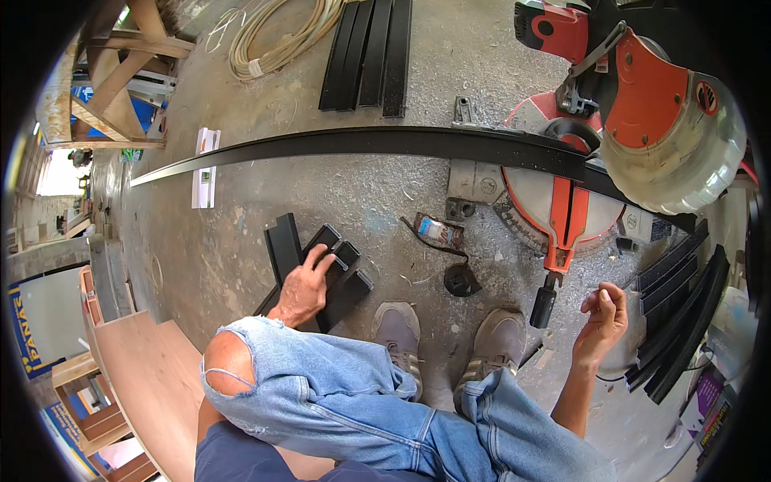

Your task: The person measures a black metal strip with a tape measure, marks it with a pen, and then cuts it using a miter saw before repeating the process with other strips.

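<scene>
My left hand [303, 291] reaches into a small pile of short black profile pieces [348, 254] on the floor. Its fingers are bent over the end of one piece and grip it; the underside of the grip is hidden. To the right, my right hand [604, 318] is raised beside the black handle [544, 304] of a red miter saw [564, 213], touching nothing. Its fingers are loosely curled in, and nothing shows in them. A long black profile [385, 142] lies across the saw bed, under the raised saw head, and stretches far left.
Black strips [365, 56] and a coiled cable [277, 44] lie at the back. Between my shoes [493, 341] and the saw sit a tape roll [460, 280] and a small packet [439, 230]. More black offcuts [679, 321] are at right. A wooden board [148, 377] stands at left.
</scene>
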Demonstrator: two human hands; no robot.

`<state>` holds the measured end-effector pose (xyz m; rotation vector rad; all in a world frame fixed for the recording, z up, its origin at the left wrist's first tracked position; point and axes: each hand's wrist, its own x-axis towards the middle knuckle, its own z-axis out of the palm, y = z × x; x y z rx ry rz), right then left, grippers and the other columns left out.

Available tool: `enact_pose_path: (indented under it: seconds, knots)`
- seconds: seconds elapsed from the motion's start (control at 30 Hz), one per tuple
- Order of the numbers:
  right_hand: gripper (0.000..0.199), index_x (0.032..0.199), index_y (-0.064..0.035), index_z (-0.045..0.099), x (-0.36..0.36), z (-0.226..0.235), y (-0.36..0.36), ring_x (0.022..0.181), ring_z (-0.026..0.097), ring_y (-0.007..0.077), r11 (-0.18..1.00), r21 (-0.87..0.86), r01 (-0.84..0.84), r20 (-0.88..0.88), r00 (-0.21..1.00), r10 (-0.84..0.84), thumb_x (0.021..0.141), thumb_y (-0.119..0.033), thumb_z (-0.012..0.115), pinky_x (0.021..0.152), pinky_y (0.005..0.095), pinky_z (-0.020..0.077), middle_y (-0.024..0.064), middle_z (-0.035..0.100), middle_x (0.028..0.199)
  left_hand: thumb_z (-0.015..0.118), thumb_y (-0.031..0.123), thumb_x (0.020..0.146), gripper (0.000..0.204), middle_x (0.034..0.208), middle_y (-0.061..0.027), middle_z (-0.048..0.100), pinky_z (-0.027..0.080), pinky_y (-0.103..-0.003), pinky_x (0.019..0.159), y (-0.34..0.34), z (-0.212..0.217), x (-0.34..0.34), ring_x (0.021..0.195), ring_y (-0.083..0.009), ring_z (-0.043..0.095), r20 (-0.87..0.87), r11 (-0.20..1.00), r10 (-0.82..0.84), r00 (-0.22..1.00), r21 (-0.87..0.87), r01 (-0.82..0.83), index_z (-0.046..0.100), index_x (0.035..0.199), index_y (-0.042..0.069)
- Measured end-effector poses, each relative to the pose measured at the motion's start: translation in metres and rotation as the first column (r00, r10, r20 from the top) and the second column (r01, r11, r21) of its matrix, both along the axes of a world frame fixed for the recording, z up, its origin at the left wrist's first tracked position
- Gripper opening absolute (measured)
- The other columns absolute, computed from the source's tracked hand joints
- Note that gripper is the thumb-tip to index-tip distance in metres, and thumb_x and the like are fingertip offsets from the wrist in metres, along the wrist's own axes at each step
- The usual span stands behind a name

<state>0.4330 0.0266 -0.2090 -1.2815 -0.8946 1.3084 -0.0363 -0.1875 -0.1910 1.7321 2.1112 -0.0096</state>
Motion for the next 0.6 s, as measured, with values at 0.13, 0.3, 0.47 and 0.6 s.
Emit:
enact_pose_path:
  seconds: [0.13,0.3,0.47,0.6]
  knots:
    - [0.016,0.104,0.0025,0.066,0.003,-0.003,-0.002,0.07,0.055,0.0114,1.0,-0.003,0.004,0.011,1.0,-0.004,0.094,-0.011,0.064,0.062,0.025,0.0437,0.0052,0.06,0.081,0.058,-0.007,0.078,0.054,0.147,-0.0217,0.045,0.057,-0.05,0.079,0.001,-0.01,-0.013,0.092,-0.045,0.067,-0.1,0.988,0.027,0.995,-0.148,-0.042,0.052,0.132,-0.001]
    - [0.016,0.103,0.0025,0.065,-0.003,-0.001,-0.004,0.07,0.054,0.0113,1.0,-0.022,0.006,0.017,1.0,-0.006,0.095,-0.011,0.064,0.062,0.025,0.0435,0.005,0.059,0.082,0.058,-0.007,0.078,0.053,0.148,-0.0209,0.044,0.057,-0.051,0.079,-0.004,-0.013,-0.014,0.092,-0.0448,0.067,-0.097,0.987,0.042,0.994,-0.147,-0.056,0.053,0.131,-0.001]
    - [0.016,0.102,0.0024,0.065,-0.002,-0.005,-0.005,0.07,0.054,0.0115,0.999,-0.031,-0.016,0.018,1.0,0.016,0.094,-0.011,0.064,0.063,0.025,0.0436,0.0049,0.059,0.082,0.06,-0.005,0.08,0.05,0.145,-0.0221,0.045,0.054,-0.05,0.09,-0.01,-0.008,-0.02,0.105,-0.0447,0.064,-0.08,0.995,0.027,0.996,-0.092,-0.034,0.055,0.129,0.002]
    - [0.015,0.102,0.0018,0.065,-0.003,-0.009,-0.006,0.071,0.055,0.0121,0.999,-0.029,0.017,0.036,0.999,-0.016,0.094,-0.011,0.063,0.063,0.025,0.044,0.0047,0.059,0.081,0.067,0.004,0.081,0.048,0.135,-0.0237,0.05,0.044,-0.048,0.104,-0.014,0.009,-0.004,0.122,-0.0432,0.052,-0.245,0.914,0.335,0.91,0.319,-0.25,0.057,0.128,0.001]
